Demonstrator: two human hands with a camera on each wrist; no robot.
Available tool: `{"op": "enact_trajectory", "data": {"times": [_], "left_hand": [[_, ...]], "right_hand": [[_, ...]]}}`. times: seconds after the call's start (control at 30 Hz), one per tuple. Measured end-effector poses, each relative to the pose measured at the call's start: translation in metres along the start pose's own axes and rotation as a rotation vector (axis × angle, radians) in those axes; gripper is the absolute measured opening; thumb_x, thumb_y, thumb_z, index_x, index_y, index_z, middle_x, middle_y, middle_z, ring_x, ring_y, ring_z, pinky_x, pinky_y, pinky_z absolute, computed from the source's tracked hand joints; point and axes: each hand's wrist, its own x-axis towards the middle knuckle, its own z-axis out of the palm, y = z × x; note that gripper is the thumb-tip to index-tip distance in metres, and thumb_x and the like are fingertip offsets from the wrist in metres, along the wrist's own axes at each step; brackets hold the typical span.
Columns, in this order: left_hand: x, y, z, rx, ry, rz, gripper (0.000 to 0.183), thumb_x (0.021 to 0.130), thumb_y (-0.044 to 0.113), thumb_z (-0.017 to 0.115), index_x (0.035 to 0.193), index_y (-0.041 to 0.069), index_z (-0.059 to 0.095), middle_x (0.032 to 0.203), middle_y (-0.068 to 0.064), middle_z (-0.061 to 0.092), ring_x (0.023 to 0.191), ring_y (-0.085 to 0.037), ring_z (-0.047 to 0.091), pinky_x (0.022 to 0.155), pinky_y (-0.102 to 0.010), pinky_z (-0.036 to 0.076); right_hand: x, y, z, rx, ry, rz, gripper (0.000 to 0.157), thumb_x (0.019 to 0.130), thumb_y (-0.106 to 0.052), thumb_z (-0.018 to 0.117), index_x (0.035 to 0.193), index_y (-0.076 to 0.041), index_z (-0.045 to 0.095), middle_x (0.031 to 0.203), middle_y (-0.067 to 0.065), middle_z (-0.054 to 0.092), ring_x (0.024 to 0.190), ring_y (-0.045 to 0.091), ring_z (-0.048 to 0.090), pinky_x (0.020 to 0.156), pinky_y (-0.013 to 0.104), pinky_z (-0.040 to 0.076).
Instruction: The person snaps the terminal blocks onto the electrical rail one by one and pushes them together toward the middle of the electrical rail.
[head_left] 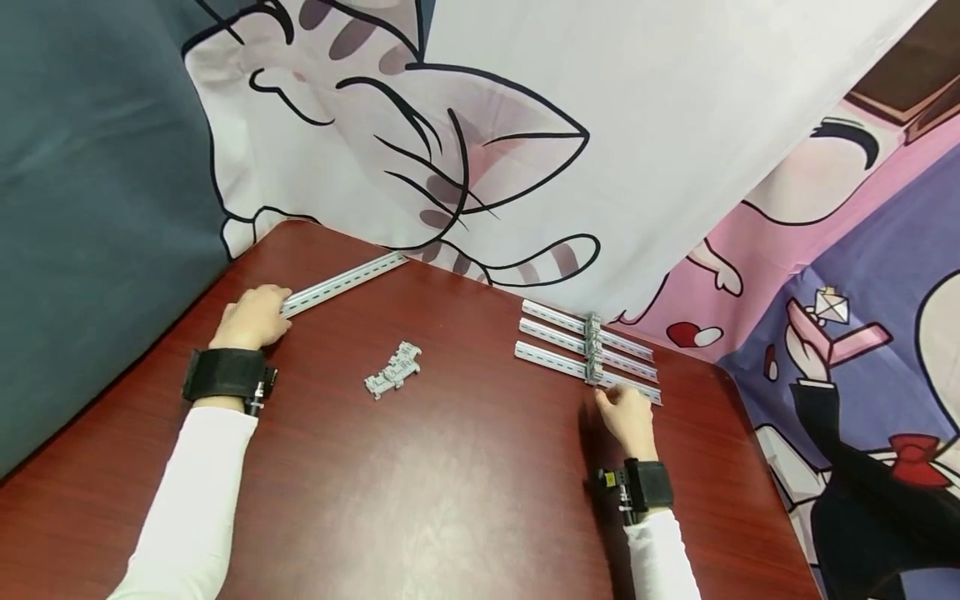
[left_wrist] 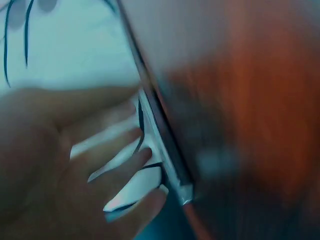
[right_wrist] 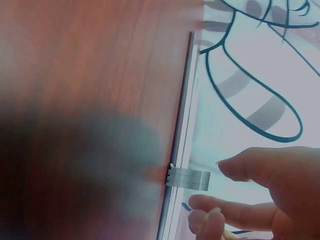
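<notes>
At the left side of the table, my left hand (head_left: 252,318) grips the near end of a slotted metal rail (head_left: 345,282), thumb and fingers about its edges. The rail slants from this hand toward the back edge; in the left wrist view the fingertips (left_wrist: 159,194) meet or nearly meet the rail (left_wrist: 167,145). My right hand (head_left: 628,417) hovers by three parallel slotted rails (head_left: 551,357). A row of grey terminal blocks (head_left: 593,348) sits across these rails. In the right wrist view, a gap separates the loosely bent fingers (right_wrist: 235,207) from the blocks (right_wrist: 189,178).
Loose grey terminal blocks (head_left: 393,370) lie joined on the reddish-brown table (head_left: 420,500) between the hands. A cartoon-printed cloth (head_left: 637,125) hangs directly behind the table's back edge. Grey-green cloth (head_left: 90,208) borders the left edge.
</notes>
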Motion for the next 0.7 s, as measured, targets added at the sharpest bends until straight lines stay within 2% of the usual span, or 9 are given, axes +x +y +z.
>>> {"op": "enact_trajectory", "data": {"times": [0.1, 0.2, 0.43, 0.7], "left_hand": [[-0.005, 0.003, 0.002, 0.05, -0.143, 0.034, 0.064, 0.096, 0.022, 0.055, 0.142, -0.016, 0.031, 0.147, -0.041, 0.023, 0.136, -0.058, 0.021, 0.103, -0.072, 0.026], [-0.012, 0.004, 0.001, 0.061, -0.251, 0.011, 0.074, 0.099, 0.033, 0.049, 0.145, -0.017, 0.021, 0.15, -0.042, 0.01, 0.137, -0.061, 0.006, 0.107, -0.073, 0.016], [-0.032, 0.005, -0.005, 0.046, -0.303, -0.016, 0.075, 0.099, 0.033, 0.047, 0.145, -0.019, 0.016, 0.15, -0.041, 0.008, 0.137, -0.062, 0.002, 0.106, -0.074, 0.016], [-0.051, 0.009, -0.006, 0.111, -0.334, -0.001, 0.073, 0.099, 0.03, 0.048, 0.142, -0.022, 0.018, 0.147, -0.044, 0.01, 0.133, -0.066, 0.008, 0.109, -0.069, 0.018]], "right_hand": [[-0.01, 0.003, -0.003, 0.024, -0.015, -0.026, 0.026, 0.091, -0.021, 0.061, 0.093, 0.003, 0.071, 0.087, 0.02, 0.07, 0.085, 0.039, 0.066, 0.074, 0.052, 0.05], [-0.017, 0.004, -0.007, 0.056, -0.034, -0.039, 0.025, 0.092, -0.02, 0.061, 0.095, 0.002, 0.071, 0.087, 0.017, 0.07, 0.083, 0.033, 0.066, 0.073, 0.047, 0.05], [-0.028, 0.002, -0.008, 0.079, -0.086, -0.079, 0.023, 0.093, -0.02, 0.06, 0.097, -0.001, 0.072, 0.082, 0.011, 0.07, 0.073, 0.021, 0.062, 0.065, 0.032, 0.045], [-0.034, 0.007, -0.005, 0.072, -0.113, -0.068, 0.023, 0.093, -0.022, 0.059, 0.096, -0.003, 0.073, 0.079, 0.007, 0.068, 0.069, 0.015, 0.056, 0.063, 0.029, 0.042]]}}
